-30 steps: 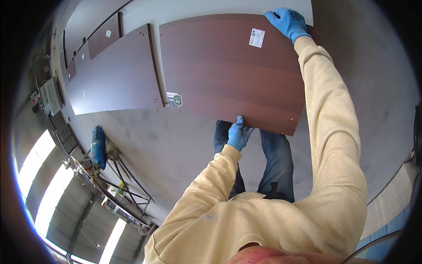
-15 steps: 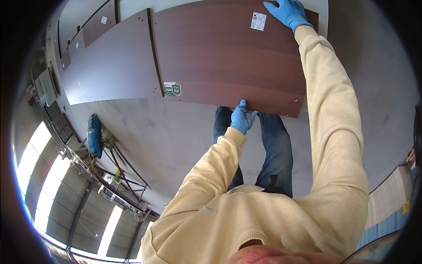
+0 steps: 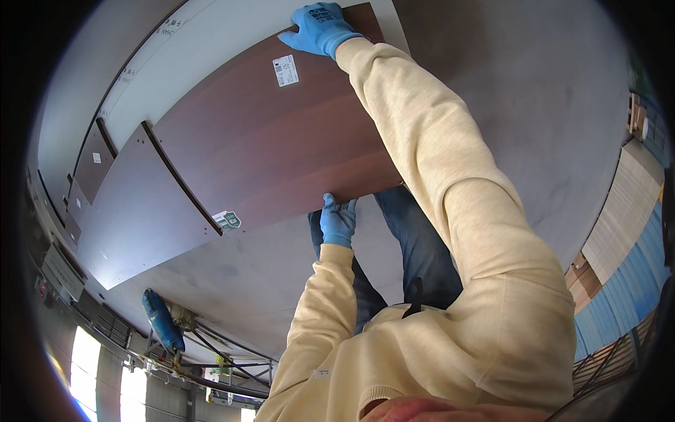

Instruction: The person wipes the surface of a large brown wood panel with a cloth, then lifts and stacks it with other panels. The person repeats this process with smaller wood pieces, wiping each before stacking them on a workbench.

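At 9 o'clock a second brown panel point(image 3: 144, 211) lies flat on the grey floor point(image 3: 281, 274); it sat higher and farther left in the picture a second ago. A dark strip point(image 3: 179, 179) runs along the seam between it and the panel point(image 3: 281, 148) the person holds, at 11 to 12 o'clock. That panel now reaches nearer the top rim than it did, and its white label point(image 3: 285, 70) has moved left, toward the picture's middle. The left hand point(image 3: 337, 219), blue-gloved, is at the centre, closed on the panel's near edge, fingers curled over it as before. The right hand point(image 3: 320, 28), at 12 o'clock, grips the far edge, fingers wrapped over the top; a second ago it was farther right.
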A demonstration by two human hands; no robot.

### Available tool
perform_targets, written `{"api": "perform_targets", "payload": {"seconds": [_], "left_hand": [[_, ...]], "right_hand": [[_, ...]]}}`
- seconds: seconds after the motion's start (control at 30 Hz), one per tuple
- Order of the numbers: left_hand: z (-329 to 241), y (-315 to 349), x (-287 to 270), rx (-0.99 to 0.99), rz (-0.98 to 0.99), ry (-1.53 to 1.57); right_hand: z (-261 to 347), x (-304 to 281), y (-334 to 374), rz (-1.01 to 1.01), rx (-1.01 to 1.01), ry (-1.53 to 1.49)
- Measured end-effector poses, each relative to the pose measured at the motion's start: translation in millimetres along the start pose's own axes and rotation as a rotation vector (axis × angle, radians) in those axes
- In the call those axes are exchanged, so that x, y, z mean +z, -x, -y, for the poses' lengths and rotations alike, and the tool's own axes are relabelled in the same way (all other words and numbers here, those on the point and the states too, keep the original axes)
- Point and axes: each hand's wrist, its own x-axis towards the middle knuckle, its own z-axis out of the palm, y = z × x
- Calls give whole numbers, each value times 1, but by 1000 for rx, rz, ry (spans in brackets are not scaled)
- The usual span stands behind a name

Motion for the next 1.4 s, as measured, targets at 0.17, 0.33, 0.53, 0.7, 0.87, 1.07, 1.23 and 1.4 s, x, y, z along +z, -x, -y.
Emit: {"api": "perform_targets", "payload": {"seconds": [0.17,0.33,0.53,0.7,0.87,1.07,1.23,1.4], "left_hand": [[8,4,5,2,18,-29],[10,18,16,-6,-114,71],[20,42,4,30,-121,181],[29,82,0,21,-91,155],[-12,68,7,269,74,-144],[-104,12,63,496,-95,-453],[-143,-20,127,635,-91,-681],[-174,-53,174,656,-65,-767]], "right_hand": [[7,-25,1,150,21,-50],[-11,-5,-3,183,56,53],[-17,-25,33,151,167,7],[-70,-60,96,76,314,-69],[-113,-79,185,-182,568,-188],[-126,-50,253,-346,909,-266],[-139,-10,272,-475,1029,-421],[-134,0,259,-529,1054,-541]]}}
